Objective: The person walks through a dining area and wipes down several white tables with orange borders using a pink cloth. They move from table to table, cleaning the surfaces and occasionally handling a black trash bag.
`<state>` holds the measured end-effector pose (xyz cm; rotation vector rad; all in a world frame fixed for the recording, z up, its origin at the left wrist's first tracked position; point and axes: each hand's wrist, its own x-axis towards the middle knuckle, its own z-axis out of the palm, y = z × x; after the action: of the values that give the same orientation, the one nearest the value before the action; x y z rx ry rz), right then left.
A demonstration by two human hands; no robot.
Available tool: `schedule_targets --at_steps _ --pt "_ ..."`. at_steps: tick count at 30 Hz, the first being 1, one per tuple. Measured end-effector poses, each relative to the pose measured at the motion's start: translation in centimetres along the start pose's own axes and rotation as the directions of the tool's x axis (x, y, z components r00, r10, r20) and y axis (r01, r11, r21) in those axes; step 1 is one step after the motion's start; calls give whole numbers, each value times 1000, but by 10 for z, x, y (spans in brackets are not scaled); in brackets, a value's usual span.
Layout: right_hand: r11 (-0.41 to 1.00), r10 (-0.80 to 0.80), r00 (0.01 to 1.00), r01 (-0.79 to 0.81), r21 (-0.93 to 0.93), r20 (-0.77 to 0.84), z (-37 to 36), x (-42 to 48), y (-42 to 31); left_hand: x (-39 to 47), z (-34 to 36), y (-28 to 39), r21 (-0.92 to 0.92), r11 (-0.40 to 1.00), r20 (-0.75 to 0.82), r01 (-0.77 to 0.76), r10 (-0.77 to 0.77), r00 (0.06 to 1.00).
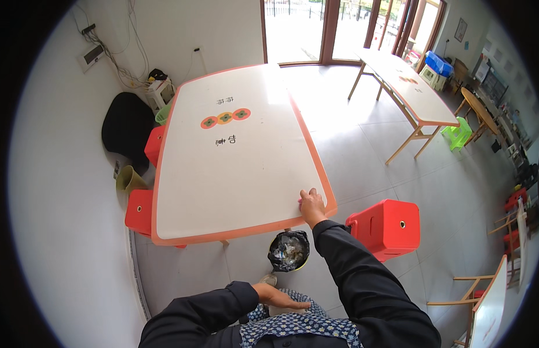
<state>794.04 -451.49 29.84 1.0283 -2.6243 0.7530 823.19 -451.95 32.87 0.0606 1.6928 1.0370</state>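
My right hand rests on the near right corner of a white table with an orange border. Its fingers are bent over something small and pink, of which only an edge shows. Low in the view, my left hand lies at my waist against a blue flowered apron, its fingers together; whether it holds anything cannot be told. On the floor between the hands stands a bin lined with a black bag and partly filled with rubbish. Persimmon pictures and writing decorate the tabletop.
A red plastic stool stands right of the table corner. Other red stools and an olive-green bin are at the left side, by the wall. A second long table and a green stool stand further right.
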Motion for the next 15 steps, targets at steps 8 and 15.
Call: schedule_targets --at_steps 8,15 --pt "998 -7 1000 7 61 0 0 3 -8 57 -18 -51 435 886 168 -162 97 981" --pt "998 0 1000 -2 64 27 -1 1 1 32 -9 -14 401 856 386 -326 165 908"
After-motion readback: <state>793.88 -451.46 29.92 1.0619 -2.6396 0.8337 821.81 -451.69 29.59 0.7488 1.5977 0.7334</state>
